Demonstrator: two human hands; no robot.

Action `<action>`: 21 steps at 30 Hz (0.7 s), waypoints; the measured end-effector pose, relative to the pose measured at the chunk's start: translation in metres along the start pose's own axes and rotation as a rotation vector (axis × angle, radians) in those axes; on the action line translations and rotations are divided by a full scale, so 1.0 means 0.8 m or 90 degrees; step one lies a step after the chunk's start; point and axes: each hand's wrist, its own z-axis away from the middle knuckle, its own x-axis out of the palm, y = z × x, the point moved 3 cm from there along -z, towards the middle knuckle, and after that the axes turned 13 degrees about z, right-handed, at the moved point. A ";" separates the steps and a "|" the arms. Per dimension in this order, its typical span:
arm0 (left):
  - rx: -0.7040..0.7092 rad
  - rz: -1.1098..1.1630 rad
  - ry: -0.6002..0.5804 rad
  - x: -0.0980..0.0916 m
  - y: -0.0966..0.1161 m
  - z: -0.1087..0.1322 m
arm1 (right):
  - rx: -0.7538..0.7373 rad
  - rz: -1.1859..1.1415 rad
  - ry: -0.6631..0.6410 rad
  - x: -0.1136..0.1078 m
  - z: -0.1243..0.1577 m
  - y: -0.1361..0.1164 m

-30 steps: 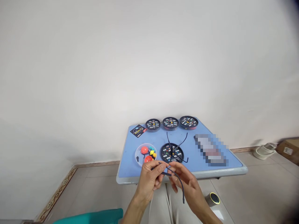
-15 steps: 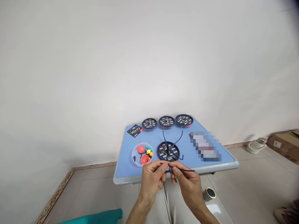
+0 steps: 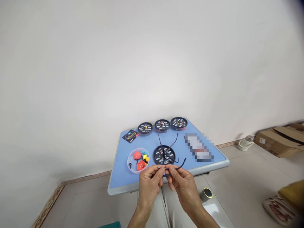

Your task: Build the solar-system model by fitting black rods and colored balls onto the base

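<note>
Both my hands are raised over the front edge of the blue table. My left hand [image 3: 149,186] and my right hand [image 3: 182,185] pinch a thin dark bent rod [image 3: 177,167] between fingers and thumbs, its curved end rising to the right. Just beyond them lies a round black disc with small coloured markings [image 3: 163,155], with several thin dark curved rods standing up from its centre. To the left of my left hand sits a clear round dish [image 3: 127,161] holding red balls, small yellow and teal beads, and dark pieces.
Along the back of the blue table [image 3: 121,180] stand several round black-topped tins [image 3: 162,125], with a small black card [image 3: 130,136] to their left and a pixelated item [image 3: 198,147] on the right. A tape roll [image 3: 206,194] and a cardboard box [image 3: 276,139] are on the floor.
The bent rod has swung from hanging down to lying nearly level, its curved end turned up to the right. My hands have drawn closer together. The view has shifted, moving the table left.
</note>
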 end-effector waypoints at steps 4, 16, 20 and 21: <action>0.019 -0.011 0.012 -0.002 -0.004 -0.002 | 0.039 -0.042 -0.004 0.004 0.000 -0.003; 0.035 0.029 0.007 -0.009 -0.001 0.005 | 0.010 -0.060 0.032 -0.010 0.003 -0.014; 0.048 0.079 -0.039 -0.015 0.004 0.014 | -0.003 -0.007 0.019 -0.019 0.006 -0.025; 0.044 0.086 -0.058 -0.017 0.004 0.017 | -0.003 0.012 0.018 -0.020 0.007 -0.027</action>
